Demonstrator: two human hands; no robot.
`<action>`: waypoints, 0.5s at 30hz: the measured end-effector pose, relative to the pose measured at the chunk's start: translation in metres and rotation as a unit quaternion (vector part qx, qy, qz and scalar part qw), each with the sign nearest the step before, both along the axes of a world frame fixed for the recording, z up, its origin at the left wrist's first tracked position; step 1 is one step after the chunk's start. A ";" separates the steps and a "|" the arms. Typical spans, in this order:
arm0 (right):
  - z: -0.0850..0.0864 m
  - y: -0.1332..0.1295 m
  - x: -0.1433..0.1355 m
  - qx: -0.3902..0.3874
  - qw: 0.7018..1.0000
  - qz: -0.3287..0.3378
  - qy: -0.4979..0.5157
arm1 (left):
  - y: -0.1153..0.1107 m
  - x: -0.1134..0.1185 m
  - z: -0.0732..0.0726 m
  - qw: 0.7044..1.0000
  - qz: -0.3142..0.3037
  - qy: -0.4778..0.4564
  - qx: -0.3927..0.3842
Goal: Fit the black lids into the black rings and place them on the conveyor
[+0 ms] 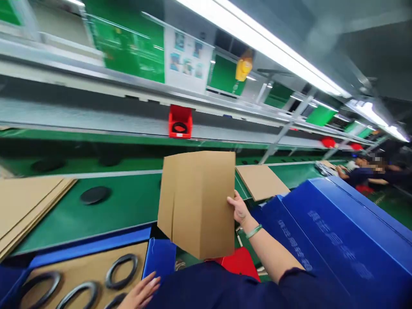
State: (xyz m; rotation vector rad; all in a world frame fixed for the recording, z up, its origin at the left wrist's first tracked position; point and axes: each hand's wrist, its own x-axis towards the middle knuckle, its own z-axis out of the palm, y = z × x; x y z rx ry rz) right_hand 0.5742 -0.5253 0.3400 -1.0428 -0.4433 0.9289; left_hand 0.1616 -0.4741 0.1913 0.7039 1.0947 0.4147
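Note:
My right hand [238, 207], with a green bangle on its wrist, grips the right edge of a creased cardboard sheet [189, 201]. The sheet is held up in front of me, above my lap. Low in the view, my left hand [141, 292] has its fingers stretched out and holds nothing. It is at the right side of an open blue box [162, 257] lined with brown cardboard [96, 259]. Several dark rings lie on that cardboard, one of them a shiny black ring [121, 271] near my left hand; another is partly hidden by the hand.
Stacked cardboard sheets [28, 206] lie at the left of the green bench [128, 197], beside a black disc [95, 195]. Another cardboard sheet [262, 181] lies right of centre. Large blue boxes [334, 231] fill the right. A red bin [180, 122] hangs ahead; people [362, 171] sit far right.

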 end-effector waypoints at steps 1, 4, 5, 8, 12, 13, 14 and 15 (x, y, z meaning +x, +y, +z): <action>0.004 -0.001 -0.010 0.020 1.000 0.008 0.001 | 0.005 0.026 -0.004 0.998 -0.035 -0.033 -0.032; 0.011 -0.011 -0.036 0.070 0.997 0.017 0.000 | 0.028 0.085 0.000 0.986 -0.015 -0.111 -0.127; 0.010 -0.017 -0.041 0.082 0.997 0.015 -0.002 | 0.037 0.097 0.005 0.985 0.012 -0.118 -0.126; -0.001 -0.044 -0.038 0.092 0.996 -0.002 -0.009 | 0.063 0.115 0.026 0.990 0.069 -0.110 -0.049; -0.025 -0.093 0.003 0.067 0.996 -0.050 -0.026 | 0.091 0.118 0.056 0.983 0.114 -0.116 0.081; -0.030 -0.105 0.017 0.057 0.996 -0.064 -0.032 | 0.097 0.118 0.061 0.981 0.117 -0.115 0.105; -0.036 -0.116 0.029 0.044 0.995 -0.077 -0.040 | 0.104 0.119 0.066 0.979 0.114 -0.109 0.126; -0.041 -0.126 0.041 0.030 0.995 -0.088 -0.047 | 0.110 0.120 0.070 0.978 0.104 -0.096 0.150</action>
